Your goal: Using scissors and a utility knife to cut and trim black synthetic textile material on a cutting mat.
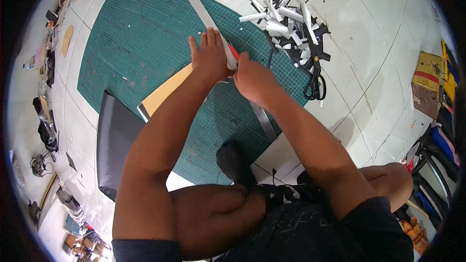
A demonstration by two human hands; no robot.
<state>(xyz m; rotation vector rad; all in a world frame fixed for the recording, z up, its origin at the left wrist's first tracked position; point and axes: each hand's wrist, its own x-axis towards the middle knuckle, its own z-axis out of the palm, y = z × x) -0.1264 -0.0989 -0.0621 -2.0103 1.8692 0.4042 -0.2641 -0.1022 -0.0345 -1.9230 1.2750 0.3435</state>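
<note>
Over on the left, a dark sheet (116, 140) lies with one edge lapping onto the green cutting mat (131, 29); a tug there could drag the work, I'd say. Next comes the tan piece (167, 89), flat on the mat, angled up towards the hands and partly hidden by the left forearm. If it creeps, any line would likely run crooked.

Here's the left hand (210, 58): fingers spread and laid flat, gripping nothing, at the near side of the steel ruler (198, 7), with one fingertip on the metal. Uneven pressure could let that long ruler pivot, its far end being unsupported by any hand.

Right against its edge, the red tool (234, 50), and the right hand (253, 80) has its fingers curled tightly round it! The tip is hidden, so I can't tell whether it's touching material. The hands are very close; if the tool is bladed and hops the edge, the left thumb looks most exposed.

Further right, a heap of offcuts (286, 24) spills off the mat, with black scissors (316, 80) beside it; a stray elbow could scatter both.
</note>
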